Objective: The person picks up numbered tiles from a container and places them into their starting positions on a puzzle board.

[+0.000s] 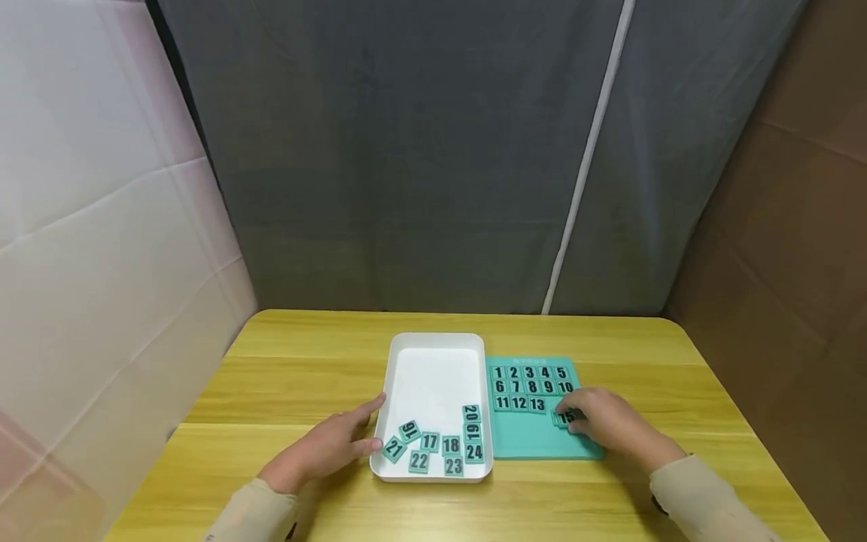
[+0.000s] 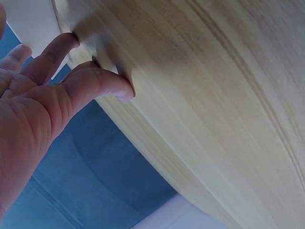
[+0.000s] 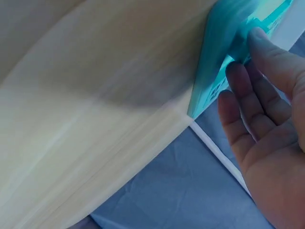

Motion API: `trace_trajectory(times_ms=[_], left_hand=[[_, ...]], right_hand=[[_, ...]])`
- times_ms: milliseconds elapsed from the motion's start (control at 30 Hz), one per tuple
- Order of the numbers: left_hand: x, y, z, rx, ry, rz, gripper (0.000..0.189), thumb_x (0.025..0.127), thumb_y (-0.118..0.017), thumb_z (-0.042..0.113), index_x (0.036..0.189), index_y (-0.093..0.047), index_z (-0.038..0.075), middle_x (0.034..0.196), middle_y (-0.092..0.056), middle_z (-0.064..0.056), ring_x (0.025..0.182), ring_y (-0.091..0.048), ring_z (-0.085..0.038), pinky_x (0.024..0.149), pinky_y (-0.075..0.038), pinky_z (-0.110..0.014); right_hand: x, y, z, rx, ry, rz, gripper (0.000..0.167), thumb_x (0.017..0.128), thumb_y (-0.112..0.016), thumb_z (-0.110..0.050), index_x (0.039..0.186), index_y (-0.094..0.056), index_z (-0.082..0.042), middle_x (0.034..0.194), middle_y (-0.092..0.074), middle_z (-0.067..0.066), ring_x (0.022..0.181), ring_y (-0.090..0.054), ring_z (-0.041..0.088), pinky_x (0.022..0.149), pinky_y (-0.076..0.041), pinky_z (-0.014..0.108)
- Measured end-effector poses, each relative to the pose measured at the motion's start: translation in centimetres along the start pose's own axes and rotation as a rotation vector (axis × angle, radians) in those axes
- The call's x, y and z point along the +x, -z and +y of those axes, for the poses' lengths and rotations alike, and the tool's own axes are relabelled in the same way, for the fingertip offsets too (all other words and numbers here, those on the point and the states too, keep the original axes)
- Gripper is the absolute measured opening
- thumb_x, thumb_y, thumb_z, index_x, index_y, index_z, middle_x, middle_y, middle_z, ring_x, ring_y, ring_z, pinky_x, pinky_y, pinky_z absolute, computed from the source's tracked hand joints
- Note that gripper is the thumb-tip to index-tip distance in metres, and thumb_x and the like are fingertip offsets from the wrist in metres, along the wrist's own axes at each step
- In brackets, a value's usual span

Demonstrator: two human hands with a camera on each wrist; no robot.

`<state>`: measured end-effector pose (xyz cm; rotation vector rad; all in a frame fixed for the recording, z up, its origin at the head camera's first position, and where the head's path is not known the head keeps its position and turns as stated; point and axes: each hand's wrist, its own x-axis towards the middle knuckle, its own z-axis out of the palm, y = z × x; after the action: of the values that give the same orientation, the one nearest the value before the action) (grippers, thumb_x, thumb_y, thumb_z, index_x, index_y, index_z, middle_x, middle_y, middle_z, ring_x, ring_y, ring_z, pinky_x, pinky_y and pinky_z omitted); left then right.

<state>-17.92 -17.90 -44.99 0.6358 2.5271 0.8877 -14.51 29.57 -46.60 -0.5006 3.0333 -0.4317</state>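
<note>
A teal number board [image 1: 542, 444] lies on the table, its upper rows filled with number tiles from 1 to 13 in order. Over the right part of the third row, my right hand [image 1: 612, 421] pinches the 15 tile [image 1: 567, 418] between thumb and fingers; edges there look stacked, and the fingers partly cover them. In the right wrist view the thumb [image 3: 267, 47] is bent in toward the fingers at the board. My left hand [image 1: 328, 449] touches the left rim of a white tray [image 1: 433, 339] with thumb and index finger, the other fingers loosely bent over the table.
Inside the tray's near half lie several loose number tiles, among them the 17 tile [image 1: 430, 442], the 22 tile [image 1: 419, 461] and the 20 tile [image 1: 470, 413]. Tray and board stand side by side on the wooden table [image 1: 305, 346]. A grey curtain [image 1: 406, 188] hangs behind.
</note>
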Motion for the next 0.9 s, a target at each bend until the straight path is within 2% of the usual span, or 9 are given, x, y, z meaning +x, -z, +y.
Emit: trace_trajectory(times_ms=[200,333,467,633,767,900], left_hand=[[-0.1,0.2,0.1,-0.018,-0.004,-0.004,0.079,0.102,-0.073,0.034,0.168,-0.035,0.012,0.160,-0.049,-0.032,0.148,-0.050,-0.051,0.122,-0.037,-0.067],[0.0,0.1,0.0,-0.015,-0.005,-0.002,0.079,0.102,-0.073,0.035,0.168,-0.036,0.013,0.160,-0.049,-0.031,0.148,-0.049,-0.051,0.122,-0.036,-0.068],[0.0,-0.1,0.1,-0.009,0.003,-0.001,0.079,0.102,-0.073,0.035,0.168,-0.036,0.013,0.159,-0.050,-0.032,0.149,-0.047,-0.052,0.123,-0.035,-0.069],[0.1,-0.1,0.4,-0.009,0.012,-0.006,0.080,0.101,-0.073,0.037,0.168,-0.036,0.015,0.158,-0.051,-0.032,0.149,-0.047,-0.052,0.123,-0.034,-0.069],[0.1,0.1,0.5,0.001,0.008,0.002,0.080,0.101,-0.073,0.035,0.168,-0.036,0.014,0.160,-0.050,-0.031,0.150,-0.046,-0.051,0.123,-0.035,-0.068],[0.0,0.1,0.4,-0.002,-0.003,0.003,0.079,0.101,-0.074,0.033,0.168,-0.036,0.012,0.161,-0.048,-0.031,0.150,-0.047,-0.052,0.123,-0.035,-0.068]], right_hand=[[0.2,-0.5,-0.1,-0.110,0.054,0.108,0.021,0.089,-0.086,-0.009,0.108,-0.082,-0.014,0.109,-0.081,0.000,0.107,-0.077,0.026,0.093,-0.063,0.046],[0.7,-1.4,-0.2,-0.167,0.043,0.172,0.020,0.089,-0.086,-0.010,0.108,-0.081,-0.015,0.110,-0.081,0.001,0.106,-0.077,0.025,0.093,-0.063,0.045],[1.0,-1.7,-0.5,-0.132,0.006,0.177,0.020,0.090,-0.086,-0.012,0.109,-0.080,-0.013,0.112,-0.081,0.004,0.107,-0.076,0.027,0.094,-0.063,0.047],[0.3,-0.8,0.0,-0.119,-0.061,0.195,0.020,0.089,-0.086,-0.009,0.107,-0.080,-0.012,0.113,-0.080,0.007,0.109,-0.075,0.031,0.094,-0.062,0.050],[-0.1,-0.3,0.6,-0.130,-0.066,0.144,0.016,0.086,-0.087,-0.007,0.100,-0.081,-0.013,0.112,-0.079,0.006,0.106,-0.075,0.030,0.092,-0.063,0.049],[0.2,-0.7,1.0,-0.075,-0.065,0.103,0.014,0.087,-0.086,-0.009,0.100,-0.081,-0.013,0.114,-0.077,0.006,0.107,-0.074,0.030,0.092,-0.063,0.046]])
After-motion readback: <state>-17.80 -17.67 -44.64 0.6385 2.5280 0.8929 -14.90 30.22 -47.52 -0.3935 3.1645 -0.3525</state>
